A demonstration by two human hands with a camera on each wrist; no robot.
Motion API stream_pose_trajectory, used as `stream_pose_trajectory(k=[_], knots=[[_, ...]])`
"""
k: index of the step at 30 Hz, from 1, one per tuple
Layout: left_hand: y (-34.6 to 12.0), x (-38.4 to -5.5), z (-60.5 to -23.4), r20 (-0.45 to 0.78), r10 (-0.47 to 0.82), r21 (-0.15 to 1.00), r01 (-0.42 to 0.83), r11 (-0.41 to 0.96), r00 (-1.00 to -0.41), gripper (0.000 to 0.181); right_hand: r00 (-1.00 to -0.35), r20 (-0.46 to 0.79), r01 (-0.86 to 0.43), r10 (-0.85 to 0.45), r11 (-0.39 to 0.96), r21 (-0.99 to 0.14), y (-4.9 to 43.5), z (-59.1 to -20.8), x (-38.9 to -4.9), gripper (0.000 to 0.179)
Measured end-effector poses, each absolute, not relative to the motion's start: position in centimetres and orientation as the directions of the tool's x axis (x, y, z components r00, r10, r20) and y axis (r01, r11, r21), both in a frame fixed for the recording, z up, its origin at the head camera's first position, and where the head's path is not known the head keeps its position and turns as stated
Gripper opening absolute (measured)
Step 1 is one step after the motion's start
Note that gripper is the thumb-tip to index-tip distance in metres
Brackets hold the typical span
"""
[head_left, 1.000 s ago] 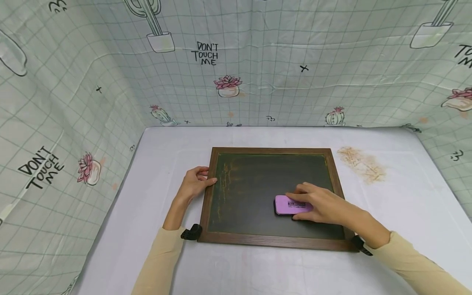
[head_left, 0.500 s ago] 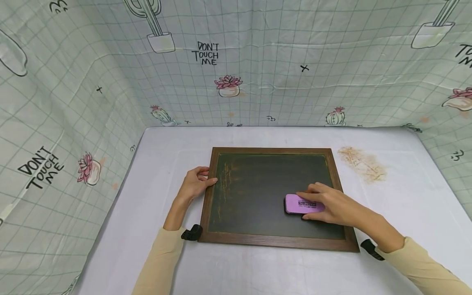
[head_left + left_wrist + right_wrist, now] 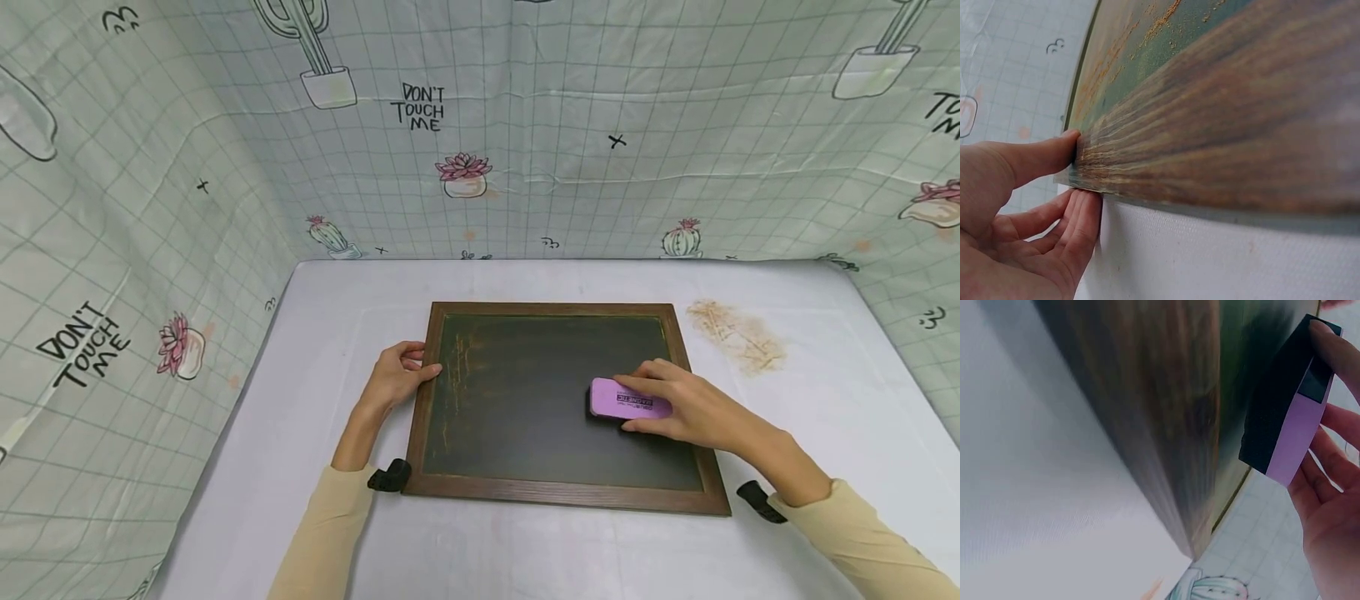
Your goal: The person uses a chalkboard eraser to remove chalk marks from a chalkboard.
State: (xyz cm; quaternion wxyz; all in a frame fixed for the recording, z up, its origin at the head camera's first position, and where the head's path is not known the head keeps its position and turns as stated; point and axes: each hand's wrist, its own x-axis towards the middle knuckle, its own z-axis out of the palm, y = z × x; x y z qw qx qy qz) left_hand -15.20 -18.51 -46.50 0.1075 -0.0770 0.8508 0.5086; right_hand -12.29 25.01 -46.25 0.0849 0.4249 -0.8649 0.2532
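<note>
A chalkboard [image 3: 525,392] with a brown wooden frame lies on the white table, yellow-orange chalk smears running down its left side. My left hand [image 3: 395,375] pinches the frame's left edge; in the left wrist view the thumb [image 3: 1054,153] presses on top and the fingers [image 3: 1082,228] are against the underside. Over the board's right half, my right hand [image 3: 675,404] grips a purple eraser [image 3: 618,398] with a black felt base. Thumb and fingers hold its long sides, and the right wrist view shows the eraser [image 3: 1297,431] close over the dark surface, its shadow beside it.
Brown-orange chalk dust [image 3: 737,333] is spread on the table right of the board. A grid-patterned curtain [image 3: 570,167] with cactus drawings stands behind the table and along its sides. Each wrist wears a black strap device [image 3: 390,476].
My right hand has carried the eraser to the right across the board, then slightly up toward the far side. The left hand keeps its place on the frame.
</note>
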Motion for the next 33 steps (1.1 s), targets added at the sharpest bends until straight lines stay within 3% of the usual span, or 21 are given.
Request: stream_pose_trajectory(k=[17, 33], knots=[[-18.5, -15.2, -46.7, -0.257, -0.026, 0.851, -0.239, 0.468, -0.966, 0.054, -0.705, 0.369, -0.709, -0.605, 0.6, -0.371, 27.7, -45.4, -14.2, 0.063], [-18.6, -15.1, -46.8, -0.251, -0.018, 0.858, -0.231, 0.459, -0.968, 0.054, -0.705, 0.458, -0.703, -0.541, 0.619, -0.351, 30.0, -45.3, -15.6, 0.066]])
